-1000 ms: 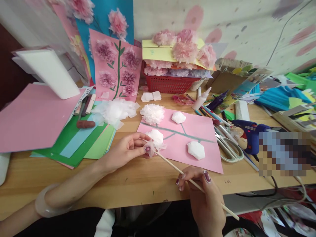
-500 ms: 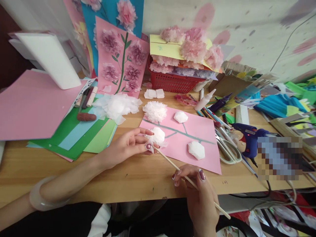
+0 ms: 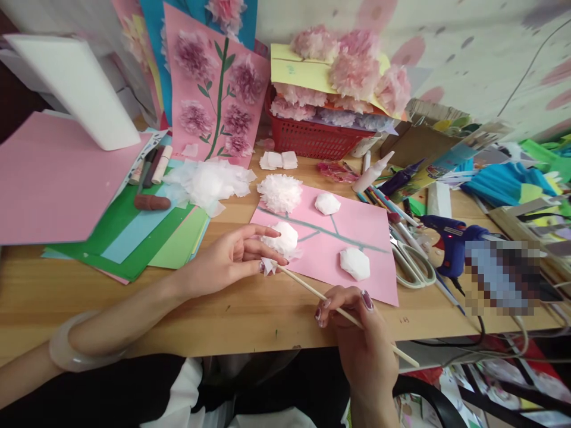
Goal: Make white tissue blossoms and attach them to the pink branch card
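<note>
A thin wooden stick (image 3: 307, 286) is held in my right hand (image 3: 363, 333), its far end reaching my left fingertips. My left hand (image 3: 236, 255) pinches a small piece of white tissue paper (image 3: 269, 266) at that end. Just beyond my left fingers, a white tissue bud (image 3: 282, 239) sits on a pink sheet (image 3: 321, 264) with a painted green branch (image 3: 343, 241). On the same sheet are a fluffy white flower (image 3: 280, 193) and two more white buds, one upper (image 3: 328, 204) and one lower right (image 3: 355, 263).
Loose white tissue pieces (image 3: 207, 181) lie on coloured paper (image 3: 178, 249) at the left. Scissors (image 3: 413, 264) and a blue glue gun (image 3: 450, 244) are at the right. Behind stand a red basket (image 3: 312, 138) of paper flowers and a finished pink flower picture (image 3: 209, 89).
The tissue piece in my left fingers now shows more plainly around the stick's tip. Both hands have shifted only slightly. The whole view has tilted a little.
</note>
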A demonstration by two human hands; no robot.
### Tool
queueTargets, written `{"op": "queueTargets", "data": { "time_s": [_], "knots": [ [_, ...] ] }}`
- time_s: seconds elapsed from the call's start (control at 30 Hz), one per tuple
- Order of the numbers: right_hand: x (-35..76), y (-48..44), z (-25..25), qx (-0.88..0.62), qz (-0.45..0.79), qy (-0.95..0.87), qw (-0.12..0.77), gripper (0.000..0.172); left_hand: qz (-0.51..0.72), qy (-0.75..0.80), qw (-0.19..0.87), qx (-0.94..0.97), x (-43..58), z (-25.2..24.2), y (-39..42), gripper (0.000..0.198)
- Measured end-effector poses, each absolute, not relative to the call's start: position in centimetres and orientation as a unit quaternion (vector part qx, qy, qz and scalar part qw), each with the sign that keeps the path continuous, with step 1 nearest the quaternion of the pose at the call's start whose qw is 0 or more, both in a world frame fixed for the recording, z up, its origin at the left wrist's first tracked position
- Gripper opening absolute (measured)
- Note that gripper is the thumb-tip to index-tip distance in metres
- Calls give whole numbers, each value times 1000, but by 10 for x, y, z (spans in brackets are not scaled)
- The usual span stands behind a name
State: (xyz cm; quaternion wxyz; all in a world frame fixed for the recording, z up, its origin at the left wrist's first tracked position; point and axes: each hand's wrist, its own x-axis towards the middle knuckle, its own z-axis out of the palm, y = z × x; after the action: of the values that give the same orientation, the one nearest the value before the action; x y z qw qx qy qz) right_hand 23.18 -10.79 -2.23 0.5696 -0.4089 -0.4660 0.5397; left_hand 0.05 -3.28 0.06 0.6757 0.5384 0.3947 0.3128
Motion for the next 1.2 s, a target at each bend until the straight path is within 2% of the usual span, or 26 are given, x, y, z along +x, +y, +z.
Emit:
{"op": "queueTargets", "data": {
  "time_s": [0.27,0.5,0.67,0.83,1.2],
  "knots": [
    [232,-111,-23,-410,528,-470,577,43,327,415,657,538,3,4,-32,43],
    [231,-112,-22,-405,490,-480,605,42,345,500,540,583,7,14,-28,36],
    [230,-110,-18,-444,434,-497,607,38,401,530,458,590,12,10,-25,42],
    [226,-109,-15,-486,402,-531,566,40,362,562,422,613,21,2,-23,46],
    [217,-104,-14,-506,355,-620,484,36,372,579,354,633,28,-3,-16,45]
  ]
}}
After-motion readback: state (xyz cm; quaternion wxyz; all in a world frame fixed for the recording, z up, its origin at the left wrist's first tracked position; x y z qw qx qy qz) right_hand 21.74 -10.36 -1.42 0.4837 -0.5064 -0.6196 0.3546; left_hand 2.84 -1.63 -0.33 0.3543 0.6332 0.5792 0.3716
